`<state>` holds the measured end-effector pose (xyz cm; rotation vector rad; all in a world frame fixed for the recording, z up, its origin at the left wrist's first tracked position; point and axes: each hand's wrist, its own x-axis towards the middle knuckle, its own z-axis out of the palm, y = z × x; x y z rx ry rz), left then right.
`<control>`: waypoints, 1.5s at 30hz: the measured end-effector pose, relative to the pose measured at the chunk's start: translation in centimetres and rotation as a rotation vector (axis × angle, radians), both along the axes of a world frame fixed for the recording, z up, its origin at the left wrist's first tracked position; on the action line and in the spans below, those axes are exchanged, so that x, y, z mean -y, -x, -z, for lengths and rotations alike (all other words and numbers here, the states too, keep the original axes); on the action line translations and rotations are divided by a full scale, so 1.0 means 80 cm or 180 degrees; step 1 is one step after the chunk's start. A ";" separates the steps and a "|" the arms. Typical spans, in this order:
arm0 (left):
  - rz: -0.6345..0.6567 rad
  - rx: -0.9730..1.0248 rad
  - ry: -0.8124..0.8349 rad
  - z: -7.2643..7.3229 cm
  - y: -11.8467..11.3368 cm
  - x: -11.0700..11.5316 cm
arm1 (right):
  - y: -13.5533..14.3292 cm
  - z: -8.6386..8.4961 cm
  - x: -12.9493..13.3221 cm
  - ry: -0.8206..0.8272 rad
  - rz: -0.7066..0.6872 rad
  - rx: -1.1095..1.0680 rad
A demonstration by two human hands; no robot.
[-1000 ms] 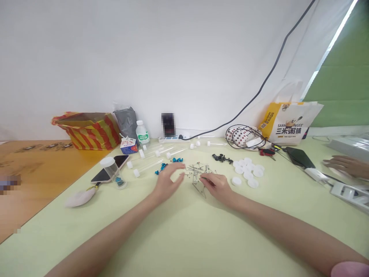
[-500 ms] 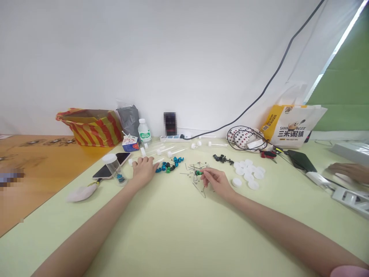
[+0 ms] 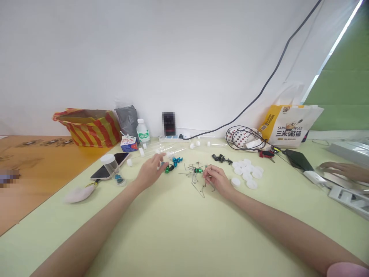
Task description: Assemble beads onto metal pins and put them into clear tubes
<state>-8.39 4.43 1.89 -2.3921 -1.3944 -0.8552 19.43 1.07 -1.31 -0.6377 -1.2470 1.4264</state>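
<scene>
My left hand (image 3: 152,169) reaches over the left part of a pile of small shiny blue parts (image 3: 176,160). Its thumb and index finger are apart, and a bit of blue shows in the gap between them. My right hand (image 3: 216,177) is closed, fingertips pressed together over scattered thin metal hex keys (image 3: 198,189). What it pinches, if anything, is too small to make out. Just left of its fingertips lies a shiny green part (image 3: 198,170). Another green part (image 3: 167,170) and some black ones are beside the blue pile.
White round caps (image 3: 246,169) and black parts (image 3: 221,158) lie to the right. Clear tubes with white ends (image 3: 173,149) are behind. At left are a capped clear jar (image 3: 112,169), a phone (image 3: 121,157) and a bottle (image 3: 143,131). Another person's hand (image 3: 343,170) is at far right.
My left hand has moved right over the blue parts, with thumb and index finger now apart. My right fingertips have drawn back from the green part they were touching.
</scene>
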 end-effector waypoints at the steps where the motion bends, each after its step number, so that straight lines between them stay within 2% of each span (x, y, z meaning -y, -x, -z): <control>1: 0.0215 -0.0083 0.0124 0.001 -0.009 0.007 | 0.000 0.000 0.000 -0.0005 0.0025 -0.0046; 4: 0.0637 -0.0351 0.0342 0.007 -0.033 0.026 | -0.001 -0.001 0.000 -0.0050 0.0049 -0.0262; 7: 0.0730 -0.0432 0.0389 0.013 -0.047 0.036 | -0.002 -0.001 -0.003 -0.0022 0.0053 -0.0413; 14: 0.0783 -0.0435 0.0545 0.014 -0.049 0.038 | 0.002 -0.005 0.000 0.0429 -0.0078 -0.0336; 20: 0.0989 -0.0410 0.0313 0.016 -0.054 0.040 | 0.007 -0.007 0.005 0.0468 -0.0119 0.0062; 26: 0.1179 -0.0346 0.0155 0.018 -0.074 0.052 | 0.010 -0.005 0.009 0.0456 0.0041 0.0471; 30: 0.1115 -0.0191 0.0078 0.021 -0.085 0.060 | 0.011 -0.003 0.011 0.0313 0.0283 0.0600; 38: 0.1011 -0.0082 -0.0106 0.022 -0.089 0.063 | 0.013 -0.002 0.015 0.0302 0.0768 0.0797; 45: 0.1037 -0.0127 -0.0221 0.020 -0.093 0.068 | 0.013 -0.004 0.016 0.0037 0.1139 0.1110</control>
